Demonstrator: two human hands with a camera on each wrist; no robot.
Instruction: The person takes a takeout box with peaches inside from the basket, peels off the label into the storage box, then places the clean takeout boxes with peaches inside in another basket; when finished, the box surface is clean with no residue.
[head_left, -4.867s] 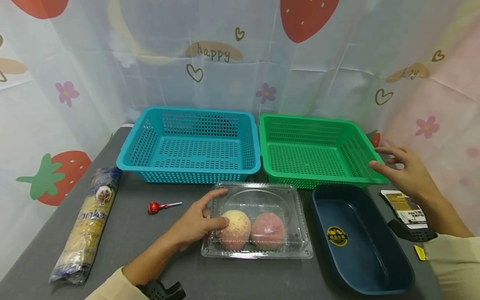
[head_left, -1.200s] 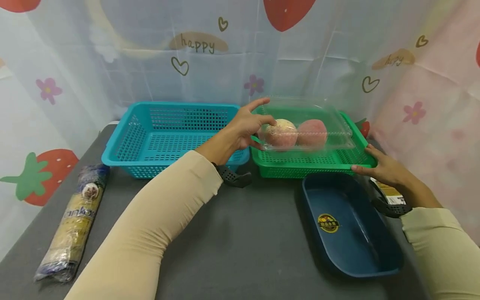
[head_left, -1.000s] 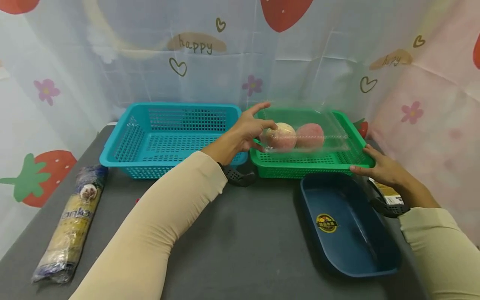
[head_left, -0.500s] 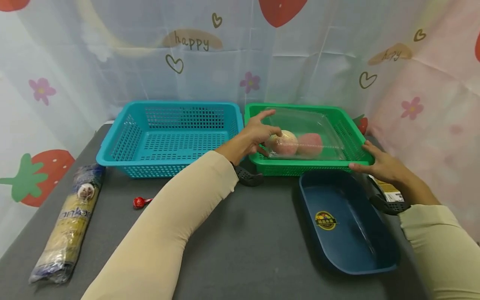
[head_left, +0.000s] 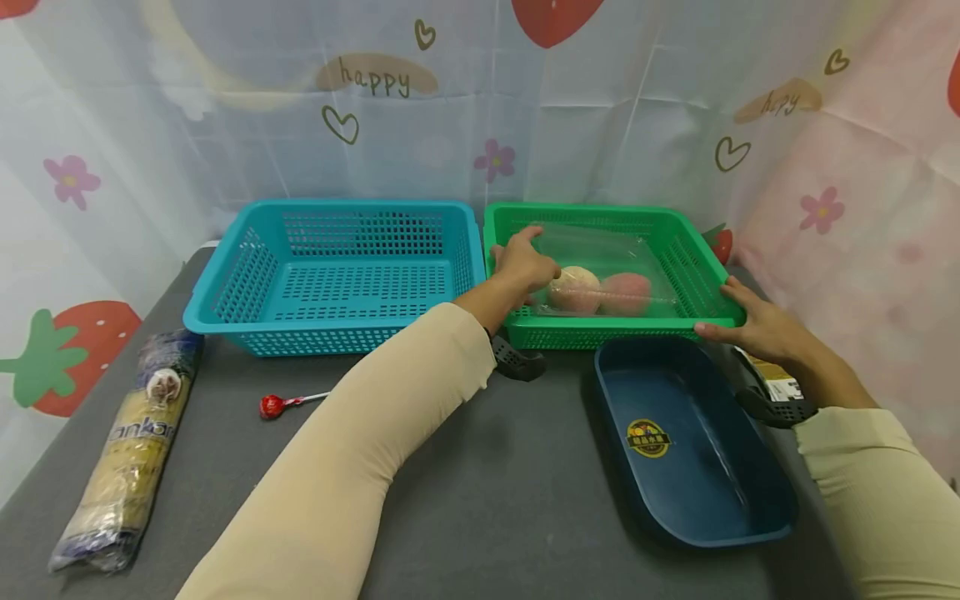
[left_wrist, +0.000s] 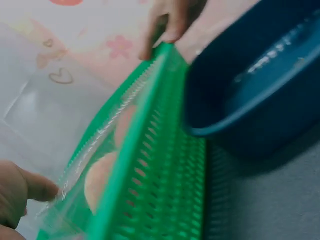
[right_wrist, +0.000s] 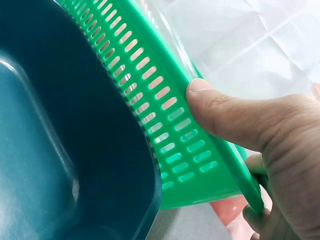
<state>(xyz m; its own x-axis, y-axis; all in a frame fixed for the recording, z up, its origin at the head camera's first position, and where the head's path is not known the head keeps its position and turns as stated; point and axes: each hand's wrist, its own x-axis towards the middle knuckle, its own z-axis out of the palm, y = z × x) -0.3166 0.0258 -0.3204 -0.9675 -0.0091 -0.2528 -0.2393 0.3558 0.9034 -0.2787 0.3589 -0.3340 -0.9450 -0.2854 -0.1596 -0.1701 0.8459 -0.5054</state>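
A clear plastic clamshell box (head_left: pixel 600 250) with two peaches (head_left: pixel 627 294) in it sits inside the green basket (head_left: pixel 585 333). At the box's left end is my left hand (head_left: pixel 525 267), fingers mostly straight and a fingertip right at the box's edge. In the left wrist view, the hand's digit (left_wrist: pixel 40 187) points at the clear plastic. My right hand (head_left: pixel 768 329) grips the basket's right front corner. The right wrist view shows its thumb (right_wrist: pixel 220 110) over the rim and fingers curled beneath.
A blue basket (head_left: pixel 330 340) stands left of the green one. In front of the green basket is a dark blue tub (head_left: pixel 705 467). A lollipop (head_left: pixel 273 406) and a long wrapped package (head_left: pixel 131 450) lie left. A packet (head_left: pixel 780 383) lies partly hidden under my right wrist.
The box, earlier on the table under my left hand, was carried over and lowered into the green basket. My right hand moved onto the basket's corner. My left fingers have loosened from the box.
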